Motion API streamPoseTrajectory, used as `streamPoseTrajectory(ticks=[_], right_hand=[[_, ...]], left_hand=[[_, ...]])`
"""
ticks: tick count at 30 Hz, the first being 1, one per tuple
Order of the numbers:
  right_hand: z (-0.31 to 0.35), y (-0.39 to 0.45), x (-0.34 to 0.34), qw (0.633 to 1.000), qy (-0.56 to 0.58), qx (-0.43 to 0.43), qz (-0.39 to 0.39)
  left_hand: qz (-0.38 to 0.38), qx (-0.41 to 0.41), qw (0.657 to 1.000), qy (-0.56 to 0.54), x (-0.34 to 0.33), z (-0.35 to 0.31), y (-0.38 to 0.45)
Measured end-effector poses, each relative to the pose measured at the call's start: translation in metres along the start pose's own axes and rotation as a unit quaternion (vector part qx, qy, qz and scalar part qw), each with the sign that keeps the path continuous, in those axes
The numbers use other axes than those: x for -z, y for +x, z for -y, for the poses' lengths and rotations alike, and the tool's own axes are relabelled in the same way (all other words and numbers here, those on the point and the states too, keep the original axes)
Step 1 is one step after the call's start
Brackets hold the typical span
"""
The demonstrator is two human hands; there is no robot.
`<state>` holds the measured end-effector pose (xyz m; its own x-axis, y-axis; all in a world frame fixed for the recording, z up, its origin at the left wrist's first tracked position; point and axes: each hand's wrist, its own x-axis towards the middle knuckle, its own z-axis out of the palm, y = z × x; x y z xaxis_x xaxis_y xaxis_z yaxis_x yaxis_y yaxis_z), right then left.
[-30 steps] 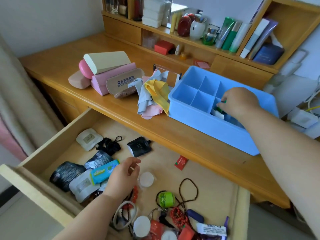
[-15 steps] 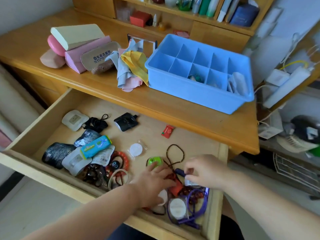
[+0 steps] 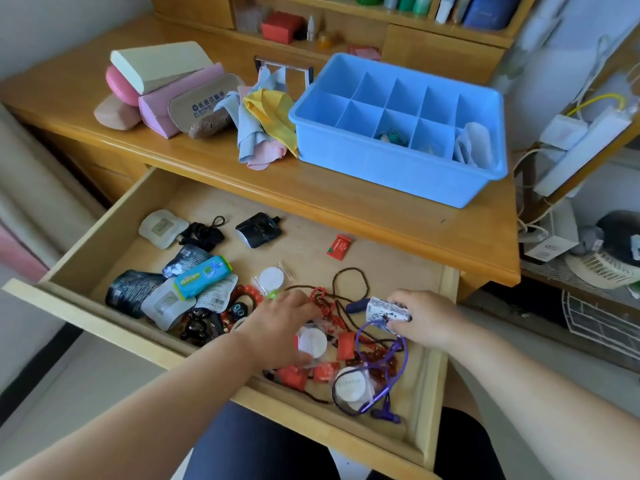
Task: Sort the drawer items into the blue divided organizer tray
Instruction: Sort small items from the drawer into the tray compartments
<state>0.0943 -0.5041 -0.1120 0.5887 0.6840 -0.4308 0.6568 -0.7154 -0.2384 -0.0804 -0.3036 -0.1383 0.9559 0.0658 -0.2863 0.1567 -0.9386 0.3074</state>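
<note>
The blue divided organizer tray (image 3: 398, 164) stands on the desk at the upper right, with a green item (image 3: 392, 136) in a front cell and white packets (image 3: 475, 147) in its right-end cell. Below it the open drawer (image 3: 388, 258) is littered with sachets, bead strings and purple earphones (image 3: 382, 408). My left hand (image 3: 277, 332) curls around a round white packet (image 3: 313, 342) in the drawer's front clutter. My right hand (image 3: 427, 318) pinches a small printed white packet (image 3: 386, 310) near the drawer's right side.
A blue-green tissue pack (image 3: 202, 277), black pouch (image 3: 258, 230) and lone red sachet (image 3: 339, 247) lie further left and back in the drawer. Glasses cases (image 3: 159, 84) and cloths (image 3: 263, 129) sit left of the tray. A power strip (image 3: 581, 147) hangs at the right.
My right hand left the tray, dropped into the drawer and took the printed white packet. My left hand slid right onto the front clutter. The view tilted down.
</note>
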Motion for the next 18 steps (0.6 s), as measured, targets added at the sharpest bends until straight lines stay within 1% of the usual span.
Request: streamPoseTrajectory(ticks=[1, 2, 3, 5, 7, 8, 10, 11, 12, 13, 14, 15, 16, 17, 18], right_hand=[[0.003, -0.001, -0.001, 0.999, -0.03, 0.003, 0.018], [0.005, -0.003, -0.004, 0.996, -0.082, 0.009, 0.04], [0.008, -0.003, -0.007, 0.988, -0.139, 0.015, 0.063], [0.013, -0.003, -0.013, 0.973, -0.21, 0.021, 0.098], [0.018, -0.002, -0.013, 0.969, -0.219, 0.011, 0.111], [0.02, -0.001, -0.011, 0.972, -0.205, 0.006, 0.114], [0.022, 0.0, -0.008, 0.98, -0.168, -0.002, 0.102], [0.023, 0.002, -0.006, 0.985, -0.154, -0.001, 0.081], [0.024, 0.004, -0.005, 0.989, -0.14, 0.001, 0.05], [0.025, 0.006, -0.006, 0.993, -0.12, 0.003, 0.013], [0.027, 0.009, -0.008, 0.995, -0.096, 0.001, -0.019], [0.03, 0.013, -0.01, 0.996, -0.076, 0.002, -0.044], [0.034, 0.016, -0.013, 0.996, -0.068, 0.015, -0.063], [0.039, 0.02, -0.017, 0.993, -0.073, 0.036, -0.08], [0.045, 0.023, -0.022, 0.99, -0.078, 0.062, -0.098]], left_hand=[[0.054, 0.008, 0.995, 0.081, -0.004, -0.005, 0.0], [0.096, 0.031, 0.986, 0.13, -0.007, -0.011, 0.002], [0.118, 0.061, 0.982, 0.132, -0.009, -0.018, 0.007], [0.093, 0.103, 0.989, 0.056, -0.01, -0.034, 0.019], [0.042, 0.116, 0.992, -0.029, -0.012, -0.048, 0.029], [0.023, 0.103, 0.991, -0.08, -0.015, -0.053, 0.031], [0.005, 0.039, 0.983, -0.178, -0.015, -0.061, 0.027], [-0.003, 0.007, 0.981, -0.192, -0.013, -0.06, 0.023], [-0.018, -0.007, 0.984, -0.177, -0.012, -0.055, 0.018], [-0.044, 0.004, 0.99, -0.136, -0.011, -0.045, 0.015], [-0.071, 0.04, 0.994, -0.075, -0.008, -0.032, 0.012], [-0.086, 0.098, 0.991, -0.019, -0.005, -0.016, 0.008], [-0.081, 0.171, 0.982, 0.02, -0.001, 0.002, 0.004], [-0.055, 0.251, 0.966, 0.031, 0.004, 0.019, -0.002], [-0.024, 0.323, 0.946, 0.016, 0.009, 0.035, -0.007]])
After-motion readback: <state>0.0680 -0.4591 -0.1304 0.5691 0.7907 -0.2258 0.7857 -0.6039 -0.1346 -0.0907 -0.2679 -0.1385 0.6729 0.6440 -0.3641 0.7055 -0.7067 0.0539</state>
